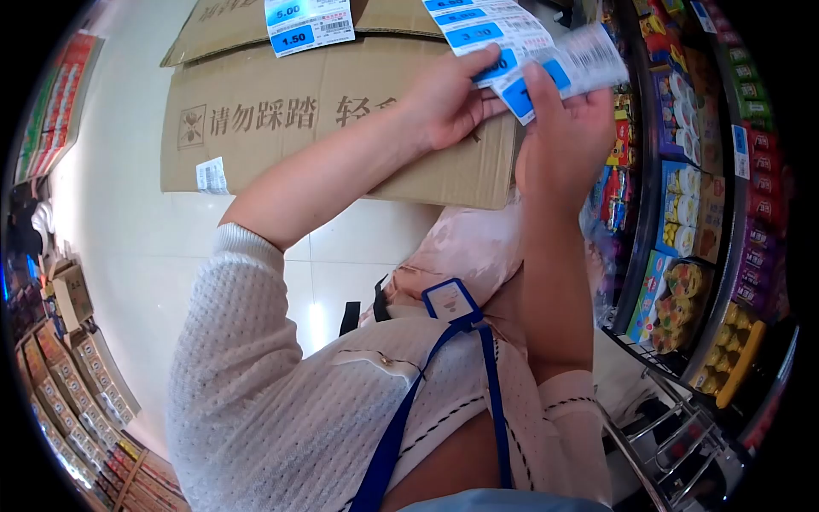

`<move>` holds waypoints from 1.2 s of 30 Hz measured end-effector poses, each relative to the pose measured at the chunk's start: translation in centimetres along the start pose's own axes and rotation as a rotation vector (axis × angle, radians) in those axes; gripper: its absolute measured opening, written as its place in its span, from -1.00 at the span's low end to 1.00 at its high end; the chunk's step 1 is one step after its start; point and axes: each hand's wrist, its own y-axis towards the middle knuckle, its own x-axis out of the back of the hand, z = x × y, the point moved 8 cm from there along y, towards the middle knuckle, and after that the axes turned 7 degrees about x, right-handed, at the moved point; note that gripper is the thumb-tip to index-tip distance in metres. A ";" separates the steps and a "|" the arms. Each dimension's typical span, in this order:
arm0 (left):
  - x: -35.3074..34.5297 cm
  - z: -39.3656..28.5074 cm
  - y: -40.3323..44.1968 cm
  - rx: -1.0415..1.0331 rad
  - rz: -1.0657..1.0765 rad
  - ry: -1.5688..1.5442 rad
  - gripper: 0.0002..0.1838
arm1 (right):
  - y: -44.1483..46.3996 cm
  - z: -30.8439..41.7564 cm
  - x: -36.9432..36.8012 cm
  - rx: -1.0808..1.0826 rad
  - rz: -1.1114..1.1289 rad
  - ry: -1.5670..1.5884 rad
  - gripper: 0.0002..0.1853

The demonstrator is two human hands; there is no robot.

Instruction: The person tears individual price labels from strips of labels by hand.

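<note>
My left hand (448, 101) is closed, its thumb pressing on a strip of blue-and-white price labels (482, 34) over the right side of a cardboard box. Close beside it, my right hand (570, 128) pinches a price label (590, 58) between thumb and fingers; that label is slightly blurred and overlaps the end of the strip. I cannot make out whether the two are still joined. Another pair of price labels (309, 26), reading 5.00 and 1.50, lies on the box's upper flap. Beneath both hands is the brown cardboard box (256, 158) with printed Chinese characters.
Shelves of packaged snacks (682, 205) run close along the right, with a metal cart frame (674, 435) at lower right. Stacked boxed goods (77, 392) stand at lower left. Pale floor tiles (128, 256) show on the left. A blue lanyard badge (452, 300) hangs at my front.
</note>
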 end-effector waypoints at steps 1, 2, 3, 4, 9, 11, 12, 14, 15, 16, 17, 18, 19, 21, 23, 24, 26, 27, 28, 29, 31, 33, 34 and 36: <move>0.3 0.7 -0.1 0.041 0.004 0.024 -0.69 | -0.1 0.4 -1.9 -0.069 0.139 -0.211 -0.58; 1.4 1.8 1.0 0.125 0.256 -0.083 -0.68 | -0.3 0.6 -3.5 -0.134 0.275 -0.419 -0.50; 1.6 1.7 0.8 0.116 0.285 -0.090 -0.68 | -0.7 0.3 -4.7 -0.193 0.408 -0.629 -0.41; 1.5 1.5 0.6 0.108 0.318 -0.096 -0.68 | -1.0 -0.9 -6.0 -0.207 0.482 -0.614 -0.42; 0.6 1.1 0.4 0.078 0.482 -0.143 -0.68 | 0.5 -1.8 -7.9 -0.266 0.625 -0.862 -0.45; 1.3 1.6 0.5 0.107 -0.006 0.087 -0.63 | 2.8 1.2 -5.5 0.337 0.444 -1.012 -0.57; 1.2 1.6 0.5 0.115 0.000 0.072 -0.66 | 4.7 0.8 -2.6 0.317 0.269 -0.840 -0.67; 0.8 1.7 0.4 0.114 0.010 0.088 -0.67 | 7.0 -0.7 2.6 0.229 0.112 -0.864 -0.70; 0.5 1.7 0.2 0.105 0.014 0.119 -0.65 | 6.8 -2.8 3.7 -0.005 0.139 -0.712 -0.70; 0.3 1.8 0.1 0.101 0.019 0.151 -0.62 | 6.1 -4.6 4.7 -0.237 0.158 -0.554 -0.70; 0.2 1.9 0.0 0.120 0.046 0.155 -0.62 | 5.0 -6.1 5.3 -0.465 0.171 -0.387 -0.71; 0.2 1.9 -0.1 0.142 0.073 0.162 -0.61 | 3.7 -5.9 4.6 -0.556 0.194 -0.226 -0.71; 0.0 2.1 0.0 0.163 0.101 0.169 -0.60 | 3.9 -5.8 5.1 -0.532 0.202 -0.198 -0.71; 1.0 0.9 0.2 -0.009 -0.035 0.165 -0.65 | 4.7 -5.8 6.5 -0.483 0.222 -0.140 -0.71; 2.7 -1.4 -0.1 -0.231 -0.257 0.263 -0.69 | 5.3 -5.1 7.4 -0.398 0.292 -0.236 -0.73; 2.8 -3.1 -1.3 -0.402 -0.435 0.378 -0.75 | 5.4 -4.4 7.5 -0.343 0.334 -0.303 -0.74; -0.4 -5.2 -3.4 -0.826 -0.350 0.852 -0.72 | 5.3 -3.0 7.0 -0.231 0.424 -0.433 -0.75; -2.3 -5.4 -4.9 -1.036 -0.293 1.089 -0.69 | 4.9 -2.2 6.3 -0.175 0.471 -0.493 -0.75; -5.7 -4.5 -7.0 -1.365 -0.166 1.591 -0.62 | 4.6 -1.5 5.7 -0.119 0.519 -0.552 -0.76; -6.3 -4.3 -7.0 -1.351 -0.071 1.541 -0.64 | 4.3 -0.9 5.1 -0.057 0.584 -0.630 -0.76; -7.4 -3.2 -6.5 -1.302 0.045 1.622 -0.59 | 3.5 0.3 3.7 0.068 0.716 -0.786 -0.77; -7.8 -2.8 -6.4 -1.270 0.064 1.777 -0.56 | 2.5 2.1 1.5 0.293 0.828 -0.834 -0.83; -7.9 -3.0 -6.3 -1.270 0.054 1.801 -0.59 | 2.1 2.7 0.8 0.383 0.873 -0.869 -0.85; -8.0 -3.5 -6.3 -1.357 0.125 1.758 -0.71 | 1.6 3.6 -0.2 0.502 0.920 -0.902 -0.87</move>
